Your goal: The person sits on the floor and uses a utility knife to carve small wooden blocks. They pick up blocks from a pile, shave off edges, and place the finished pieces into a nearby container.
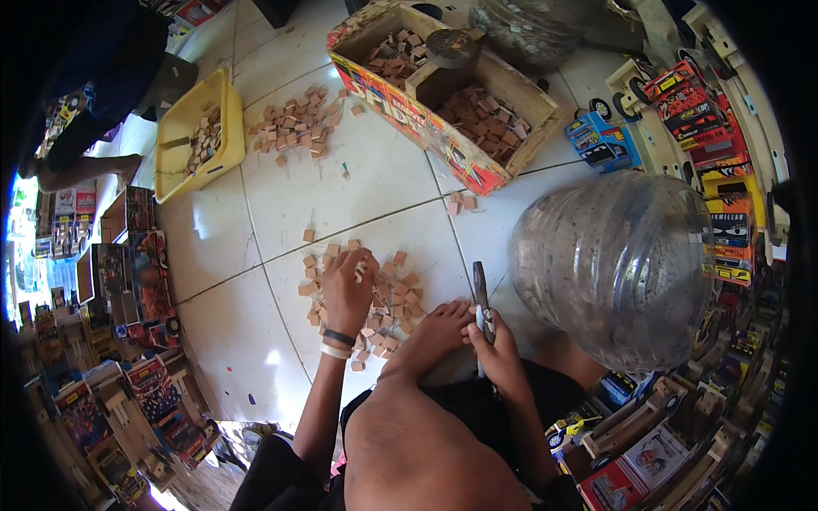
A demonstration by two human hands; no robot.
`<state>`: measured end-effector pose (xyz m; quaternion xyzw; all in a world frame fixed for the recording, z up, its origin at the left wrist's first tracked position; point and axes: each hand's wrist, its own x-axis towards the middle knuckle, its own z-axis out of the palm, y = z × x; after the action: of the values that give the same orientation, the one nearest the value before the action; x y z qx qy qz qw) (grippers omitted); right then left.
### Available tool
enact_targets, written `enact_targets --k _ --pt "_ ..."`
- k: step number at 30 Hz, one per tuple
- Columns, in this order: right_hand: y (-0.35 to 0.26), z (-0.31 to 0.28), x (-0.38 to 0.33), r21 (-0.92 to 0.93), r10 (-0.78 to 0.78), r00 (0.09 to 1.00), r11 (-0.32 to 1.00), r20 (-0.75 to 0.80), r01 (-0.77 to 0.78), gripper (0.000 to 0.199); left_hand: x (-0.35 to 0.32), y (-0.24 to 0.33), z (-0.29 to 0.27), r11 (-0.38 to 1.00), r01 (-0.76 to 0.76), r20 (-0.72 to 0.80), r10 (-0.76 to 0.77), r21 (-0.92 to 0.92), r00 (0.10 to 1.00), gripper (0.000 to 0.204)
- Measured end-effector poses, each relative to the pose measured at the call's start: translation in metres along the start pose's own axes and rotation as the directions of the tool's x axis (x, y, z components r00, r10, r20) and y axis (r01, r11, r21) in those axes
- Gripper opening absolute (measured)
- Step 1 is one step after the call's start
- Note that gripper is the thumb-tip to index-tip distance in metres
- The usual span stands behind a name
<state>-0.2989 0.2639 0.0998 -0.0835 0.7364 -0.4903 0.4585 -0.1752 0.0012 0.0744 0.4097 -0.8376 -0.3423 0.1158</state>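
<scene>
My left hand (349, 289) hovers over a pile of small wooden blocks (398, 294) on the tiled floor. Its fingers are curled together, and whatever they may pinch cannot be made out. A dark band and a pale band circle that wrist. In my right hand (499, 351) is a pair of pliers (481, 294), its dark metal head pointing away from me and its pale bluish handle in my fingers. My bare foot (439, 334) rests beside the block pile, between my two hands.
A divided wooden box (520, 170) of blocks stands far ahead, near a second block heap (298, 123) and a yellow tub (230, 140). A big clear plastic jug (609, 264) is at right. Toy trucks (699, 128) line both sides. Another person's leg (81, 175) shows at left.
</scene>
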Motion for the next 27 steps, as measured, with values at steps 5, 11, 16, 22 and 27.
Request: enact_targets --k 5,11,16,22,27 --pt "-0.008 -0.001 0.003 -0.138 -0.059 0.998 0.988 0.028 0.062 0.036 -0.007 0.015 -0.011 0.595 0.211 0.149 -0.153 -0.776 0.977 0.022" --pt "-0.01 0.015 0.0 -0.159 -0.142 0.986 0.975 0.086 0.154 0.043 -0.012 0.033 -0.007 0.455 0.331 0.274 -0.188 -0.826 0.943 0.022" --pt "-0.015 0.022 -0.009 -0.273 -0.211 0.972 0.934 0.103 0.232 0.047 -0.016 0.046 0.012 0.554 0.21 0.169 -0.126 -0.806 0.978 0.024" --pt "-0.023 0.026 -0.013 -0.227 -0.146 0.981 0.959 0.128 0.172 0.042 -0.025 0.06 0.024 0.683 0.07 0.019 -0.082 -0.727 0.996 0.018" --pt "-0.016 0.029 -0.007 -0.169 -0.035 0.986 0.984 0.164 0.063 0.038 -0.026 0.064 0.027 0.759 0.022 -0.031 -0.056 -0.651 0.998 0.017"
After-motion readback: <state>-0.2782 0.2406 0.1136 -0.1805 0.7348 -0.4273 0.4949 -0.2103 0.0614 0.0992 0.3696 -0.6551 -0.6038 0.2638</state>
